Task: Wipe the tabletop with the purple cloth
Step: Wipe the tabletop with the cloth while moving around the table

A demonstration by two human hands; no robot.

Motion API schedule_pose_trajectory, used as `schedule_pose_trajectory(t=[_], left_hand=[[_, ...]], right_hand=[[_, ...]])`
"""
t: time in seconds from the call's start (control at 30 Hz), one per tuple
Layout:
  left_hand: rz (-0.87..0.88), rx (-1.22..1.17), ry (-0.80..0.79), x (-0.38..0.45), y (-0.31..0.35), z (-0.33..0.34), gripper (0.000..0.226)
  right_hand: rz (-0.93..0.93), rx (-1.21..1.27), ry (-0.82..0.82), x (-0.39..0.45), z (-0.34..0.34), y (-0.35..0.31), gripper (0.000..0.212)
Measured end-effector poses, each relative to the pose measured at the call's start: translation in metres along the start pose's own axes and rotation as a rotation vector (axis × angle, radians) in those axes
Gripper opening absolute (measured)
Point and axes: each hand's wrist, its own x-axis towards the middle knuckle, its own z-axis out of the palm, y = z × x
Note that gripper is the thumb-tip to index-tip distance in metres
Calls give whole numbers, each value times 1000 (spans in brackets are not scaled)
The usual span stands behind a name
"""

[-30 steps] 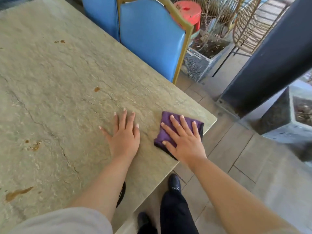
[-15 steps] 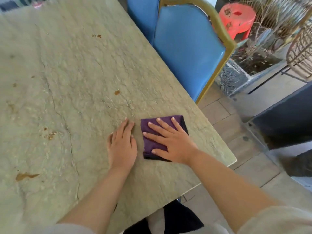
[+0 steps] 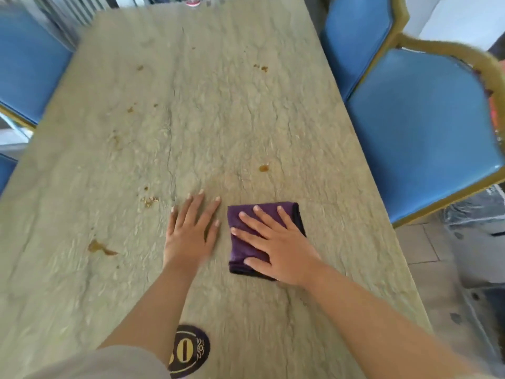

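1. The whole picture is a little blurred, and the blur is strongest at the edges. A small red and white thing (image 3: 193, 2) at the far end of the table is cut by the top edge, and I cannot tell what it is.
2. A dark round badge (image 3: 189, 350) with gold marks lies near the bottom edge. The left forearm and a pale sleeve (image 3: 103, 365) cover part of it, so the marks are hard to read.
3. The purple cloth (image 3: 247, 243) lies folded on the tabletop (image 3: 218, 119), toward the near right side. The right hand covers much of it.
4. The right hand (image 3: 276, 246) lies flat on the cloth. Its fingers are straight and spread apart, and they do not curl around the cloth.
5. The left hand (image 3: 191, 231) rests flat on the bare table just beside the cloth, not touching it. Its fingers are straight and a little apart.
6. The tabletop is pale, greenish stone with a rough grain and thin cracks. Brown stains (image 3: 263, 168) and crumbs are scattered on it, mostly on the left and far parts.
7. Blue chairs (image 3: 420, 132) with gold frames stand on the right side, and more blue chairs, cut off, on the left. A tiled floor (image 3: 426, 247) shows at the right.
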Motion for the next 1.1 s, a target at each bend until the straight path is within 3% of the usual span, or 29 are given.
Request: schedule_pose_trajectory(t=[0.07, 0.2, 0.27, 0.33, 0.4, 0.5, 0.57, 0.7, 0.77, 0.83, 0.93, 1.03, 1.1], left_hand=[[-10, -33, 16, 1, -1, 2, 59], [-17, -51, 34, 4, 0, 3, 63], [-39, -74, 44, 5, -2, 4, 65], [-84, -99, 92, 5, -3, 6, 67], [-140, -166, 135, 3, -4, 7, 67], [-142, -233, 164, 2, -6, 7, 66], [-111, -229, 170, 3, -7, 6, 65], [-105, -222, 148, 3, -5, 5, 65], [-103, -242, 145, 3, -6, 4, 66], [-126, -318, 154, 3, -6, 4, 67], [-208, -506, 184, -1, -7, 1, 65], [-183, -575, 247, 0, -10, 2, 64], [-171, -546, 252, 1, -9, 4, 64]], right_hand=[[98, -55, 54, 7, -2, 31, 60], [629, -69, 80, 83, -15, 66, 69], [686, -26, 56, 130, -17, 53, 69], [505, -30, 21, 155, -15, 27, 66], [173, -58, -13, 143, -8, 1, 62], [-240, -24, -63, 103, -10, 15, 57], [-226, -50, -50, 107, -16, 49, 54], [373, -49, 87, 182, -24, 73, 55], [514, -3, 55, 221, -22, 53, 58], [396, 1, 27, 234, -16, 22, 58], [16, -27, -6, 193, -7, -16, 57], [-261, -20, -58, 133, -13, 12, 56], [-231, -102, -84, 118, -22, 53, 57]])
